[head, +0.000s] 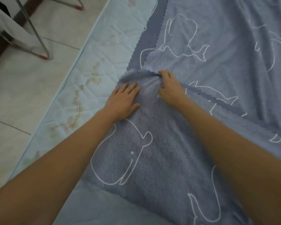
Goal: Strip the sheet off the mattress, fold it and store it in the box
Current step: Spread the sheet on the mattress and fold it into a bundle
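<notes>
Forearms (68, 163) reach over the sheet (152, 143), whose folded corner lies straight ahead: the left grip (122, 101) presses it flat, released, while the right grip (169, 88) just beside pinches its edge.

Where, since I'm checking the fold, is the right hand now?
In the head view, the right hand sits just right of centre, pinching the sheet at its scalloped edge, beside the left hand lying flat on it near the bare mattress.
</notes>
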